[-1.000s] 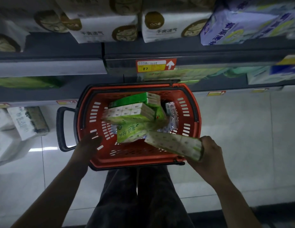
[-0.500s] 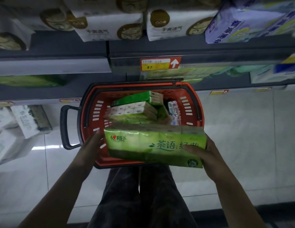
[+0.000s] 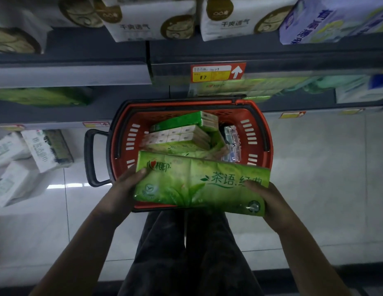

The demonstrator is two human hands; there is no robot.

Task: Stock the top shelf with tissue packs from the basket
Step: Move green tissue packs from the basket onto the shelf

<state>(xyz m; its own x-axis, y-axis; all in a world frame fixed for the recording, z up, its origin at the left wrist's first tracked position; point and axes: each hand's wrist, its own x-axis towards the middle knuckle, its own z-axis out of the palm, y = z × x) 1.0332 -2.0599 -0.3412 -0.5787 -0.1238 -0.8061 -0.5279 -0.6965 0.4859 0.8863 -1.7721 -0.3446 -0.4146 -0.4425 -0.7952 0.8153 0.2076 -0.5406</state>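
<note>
Hands: left hand [image 3: 122, 189] and right hand [image 3: 269, 201] gripping ends of green tissue pack [image 3: 199, 184]
Writing: "茶语", price tag [image 3: 217, 72] "7"
Change: pack held same, above red basket [image 3: 259, 133]

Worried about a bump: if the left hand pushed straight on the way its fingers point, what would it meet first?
Probably the red basket, its near rim; the left hand already grips the green tissue pack. Depth is unclear.

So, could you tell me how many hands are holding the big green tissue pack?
2: the left hand grips the left end of the green tissue pack, the right hand its right end, above the red basket.
</note>
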